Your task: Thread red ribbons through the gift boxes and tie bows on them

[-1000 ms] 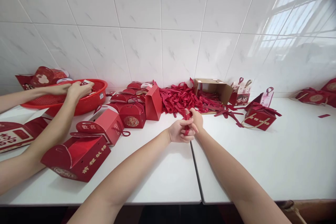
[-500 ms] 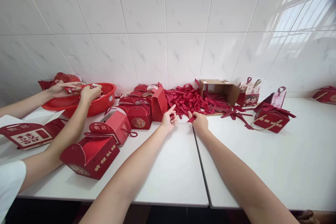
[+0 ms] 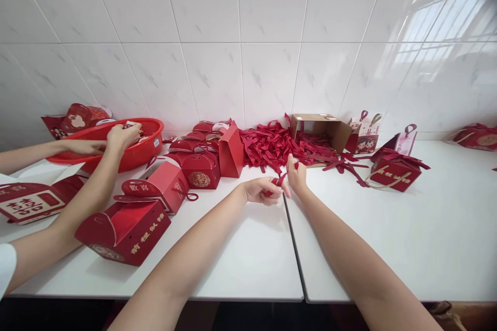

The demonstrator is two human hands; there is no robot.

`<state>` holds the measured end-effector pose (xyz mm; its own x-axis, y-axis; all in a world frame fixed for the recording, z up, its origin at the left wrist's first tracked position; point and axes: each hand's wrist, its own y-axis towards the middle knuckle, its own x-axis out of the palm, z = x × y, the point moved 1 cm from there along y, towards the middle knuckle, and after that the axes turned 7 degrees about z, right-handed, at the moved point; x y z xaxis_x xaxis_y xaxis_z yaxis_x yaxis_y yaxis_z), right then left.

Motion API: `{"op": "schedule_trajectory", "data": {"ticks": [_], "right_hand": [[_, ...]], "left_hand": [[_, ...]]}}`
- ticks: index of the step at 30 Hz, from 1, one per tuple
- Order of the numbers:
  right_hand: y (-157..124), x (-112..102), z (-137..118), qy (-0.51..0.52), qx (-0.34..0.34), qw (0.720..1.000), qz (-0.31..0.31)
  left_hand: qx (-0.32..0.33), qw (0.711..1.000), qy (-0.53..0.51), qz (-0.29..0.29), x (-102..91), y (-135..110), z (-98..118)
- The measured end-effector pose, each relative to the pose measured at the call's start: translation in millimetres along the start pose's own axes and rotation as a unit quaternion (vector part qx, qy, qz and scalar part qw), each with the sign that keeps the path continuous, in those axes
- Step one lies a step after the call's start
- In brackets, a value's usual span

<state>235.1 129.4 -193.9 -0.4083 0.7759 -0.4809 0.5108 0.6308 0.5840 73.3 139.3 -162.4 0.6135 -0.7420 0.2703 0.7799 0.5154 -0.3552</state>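
My left hand point(image 3: 262, 190) and my right hand point(image 3: 296, 176) meet above the seam between two white tables point(image 3: 252, 253). Both pinch one short red ribbon point(image 3: 280, 180) stretched between them, fingers closed on it. Just behind the hands lies a heap of red ribbons point(image 3: 272, 146) spilling from a tipped brown cardboard box point(image 3: 322, 127) against the tiled wall.
Red gift boxes point(image 3: 200, 169) stand left of the heap; an open one point(image 3: 124, 230) lies near the front left. Another person's hands point(image 3: 116, 136) work at a red plastic basket point(image 3: 143, 139) at the far left. More gift boxes point(image 3: 394, 171) sit at the right.
My hands were apart at the edge of the ribbon heap half a second ago; now they have drawn together toward me, both gripping one ribbon.
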Motion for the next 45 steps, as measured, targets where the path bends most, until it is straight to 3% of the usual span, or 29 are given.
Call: {"op": "schedule_trajectory", "data": {"ticks": [2,6,9,13,17,21,25,31,38,41,45], "right_hand": [[-3.1,3.4,-2.1,0.007,-0.024,0.999,-0.033],[-10.7,6.8,-10.3,0.000,-0.086,0.990,-0.109],[-15.7,7.3,-18.9,-0.012,-0.132,0.978,-0.163],[-19.1,6.0,-27.6,-0.025,-0.167,0.966,-0.195],[-19.4,2.2,-28.8,-0.036,-0.176,0.967,-0.181],[-18.4,-0.3,-27.4,-0.047,-0.195,0.964,-0.177],[-14.7,0.5,-25.8,-0.085,-0.183,0.969,-0.146],[-8.7,1.2,-19.6,-0.134,-0.120,0.981,-0.078],[0.3,-2.7,4.9,-0.146,-0.024,0.988,-0.044],[-1.5,1.0,3.8,-0.128,-0.055,0.988,-0.066],[-11.3,7.0,-9.1,-0.088,-0.129,0.982,-0.107]], "left_hand": [[0.065,0.997,-0.042,0.004,2.0,-1.2,5.2],[0.209,0.968,-0.116,0.077,-6.6,3.6,11.2],[0.248,0.953,-0.119,0.128,-16.3,8.5,10.2],[0.252,0.948,-0.077,0.177,-23.2,11.2,9.6],[0.232,0.939,0.003,0.254,-30.3,12.6,7.4],[0.208,0.910,0.095,0.346,-40.5,13.0,-1.8],[0.166,0.893,0.156,0.388,-43.3,15.5,-9.0],[0.098,0.922,0.157,0.341,-35.0,24.4,-5.0],[0.036,0.987,0.026,0.152,-38.9,3.6,7.4],[0.071,0.991,-0.057,0.101,-35.5,-5.5,10.8],[0.178,0.964,-0.165,0.106,-28.3,-9.3,16.4]]}}
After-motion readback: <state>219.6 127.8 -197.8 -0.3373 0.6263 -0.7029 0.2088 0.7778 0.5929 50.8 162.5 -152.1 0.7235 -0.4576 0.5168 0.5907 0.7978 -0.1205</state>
